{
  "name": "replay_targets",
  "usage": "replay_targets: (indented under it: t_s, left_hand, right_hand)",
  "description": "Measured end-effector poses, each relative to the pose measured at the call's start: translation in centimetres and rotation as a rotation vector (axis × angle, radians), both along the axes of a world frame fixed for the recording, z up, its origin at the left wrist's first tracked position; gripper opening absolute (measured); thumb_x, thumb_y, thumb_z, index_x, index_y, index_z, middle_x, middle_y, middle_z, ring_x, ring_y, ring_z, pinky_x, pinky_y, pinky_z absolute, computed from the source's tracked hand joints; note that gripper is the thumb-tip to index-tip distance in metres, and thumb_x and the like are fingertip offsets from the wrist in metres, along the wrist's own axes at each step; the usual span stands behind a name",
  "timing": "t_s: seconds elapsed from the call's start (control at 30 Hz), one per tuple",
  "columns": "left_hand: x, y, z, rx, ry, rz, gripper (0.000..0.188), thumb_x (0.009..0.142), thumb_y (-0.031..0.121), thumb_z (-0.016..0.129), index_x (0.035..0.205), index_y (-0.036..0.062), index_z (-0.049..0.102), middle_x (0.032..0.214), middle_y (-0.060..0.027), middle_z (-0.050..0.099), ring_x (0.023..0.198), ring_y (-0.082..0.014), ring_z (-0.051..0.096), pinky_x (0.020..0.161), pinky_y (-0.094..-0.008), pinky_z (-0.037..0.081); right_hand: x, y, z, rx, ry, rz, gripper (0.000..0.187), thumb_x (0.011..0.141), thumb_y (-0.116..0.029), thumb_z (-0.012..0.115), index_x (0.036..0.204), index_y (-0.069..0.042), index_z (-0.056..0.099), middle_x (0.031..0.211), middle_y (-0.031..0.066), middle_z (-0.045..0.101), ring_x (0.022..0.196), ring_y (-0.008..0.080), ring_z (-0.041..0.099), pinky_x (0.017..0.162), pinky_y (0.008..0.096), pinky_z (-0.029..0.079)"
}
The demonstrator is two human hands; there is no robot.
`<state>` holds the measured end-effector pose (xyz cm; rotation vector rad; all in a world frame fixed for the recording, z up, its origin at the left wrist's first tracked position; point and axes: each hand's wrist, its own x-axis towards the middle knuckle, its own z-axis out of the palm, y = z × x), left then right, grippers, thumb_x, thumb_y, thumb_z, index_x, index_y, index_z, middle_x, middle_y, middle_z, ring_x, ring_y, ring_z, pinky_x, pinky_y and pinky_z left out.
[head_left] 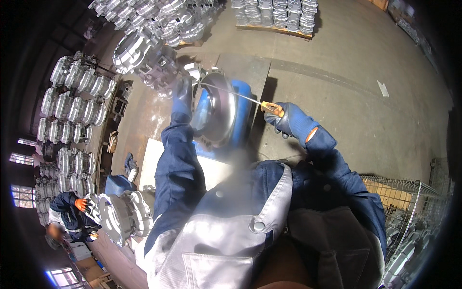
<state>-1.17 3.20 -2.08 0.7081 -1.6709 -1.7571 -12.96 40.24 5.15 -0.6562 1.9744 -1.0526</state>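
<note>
The person's right hand point(292, 120), in a blue glove with a dark grip side, is out to the right of the casting point(230, 108), its fingers closed round the yellow-orange handle point(272, 109) of a tool whose long thin rod point(236, 92) runs leftward across the upper part of the casting. The rod's end lies near the casting's upper left rim; whether it touches there cannot be told. The left hand point(182, 96), gloved in blue too, is at the casting's left side, its fingers pointing away from the body; they are blurred, so how far they are open and whether they grip anything cannot be told. The casting, a round, hollow metal part, sits in front of the person on a blue support point(244, 108), which shows at its right side and through its opening. Both are on a table point(243, 67), with a white board point(153, 156) nearer the body. Just beyond the left hand stands a large housing point(132, 53), silvery and open at one end. Stacks point(72, 111) of similar metal parts line the left, and more parts sit on a pallet point(274, 28) at the top. A co-worker's orange glove point(81, 204) shows at lower left, near another housing. A wire cage point(416, 200) stands at right.
</note>
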Motion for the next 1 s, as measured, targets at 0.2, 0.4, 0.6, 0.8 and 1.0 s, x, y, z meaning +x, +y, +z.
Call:
replay_targets:
  t_s: [0.2,0.4,0.6,0.8,1.0]
  left_hand:
    - [0.2,-1.0,-0.7,-0.020,-0.008,-0.030,0.060,0.096,0.031,0.063,0.141,-0.0018,0.041,0.136,-0.0137,0.050,0.124,-0.0231,0.049,0.105,-0.0311,0.039]
    - [0.1,-1.5,-0.8,-0.187,-0.150,0.020,0.059,0.097,0.038,0.061,0.139,0.0000,0.044,0.131,-0.0145,0.053,0.122,-0.0237,0.050,0.102,-0.0337,0.040]
    - [0.2,-0.2,0.4,-0.464,-0.188,-0.069,0.040,0.097,0.024,0.062,0.132,0.0078,0.053,0.117,-0.0112,0.059,0.108,-0.0192,0.056,0.090,-0.0345,0.045]
    - [-0.5,2.5,2.4,-0.678,-0.193,0.039,0.027,0.090,0.022,0.068,0.111,0.0071,0.060,0.097,-0.0120,0.066,0.086,-0.0206,0.062,0.077,-0.0351,0.048]
    - [-0.1,3.2,3.1,-0.508,-0.194,0.028,0.025,0.088,0.021,0.070,0.108,0.0087,0.060,0.092,-0.0083,0.065,0.085,-0.0180,0.060,0.075,-0.0333,0.047]
  right_hand:
    - [0.1,0.1,0.2,0.004,-0.015,-0.026,0.035,0.090,-0.034,0.068,0.115,-0.009,0.066,0.068,0.0017,0.061,0.054,0.0091,0.053,0.050,0.0283,0.047]
    - [-0.5,-0.1,0.5,0.073,0.101,-0.003,0.056,0.091,-0.063,0.052,0.123,-0.019,0.066,0.071,0.0078,0.063,0.061,0.0158,0.061,0.054,0.0323,0.051]
    - [-1.2,-0.3,0.8,0.055,-0.012,-0.072,0.041,0.091,-0.042,0.062,0.120,-0.013,0.065,0.065,0.0042,0.059,0.053,0.0122,0.055,0.048,0.0287,0.048]
    - [-2.5,-2.5,-1.1,-0.059,0.089,0.003,0.038,0.090,-0.034,0.069,0.120,-0.012,0.063,0.067,0.0026,0.060,0.051,0.0114,0.052,0.049,0.0303,0.049]
    - [-3.9,-1.8,-3.2,0.042,0.179,-0.010,0.039,0.093,-0.040,0.061,0.126,-0.018,0.062,0.076,0.0043,0.066,0.055,0.0115,0.056,0.053,0.0290,0.049]
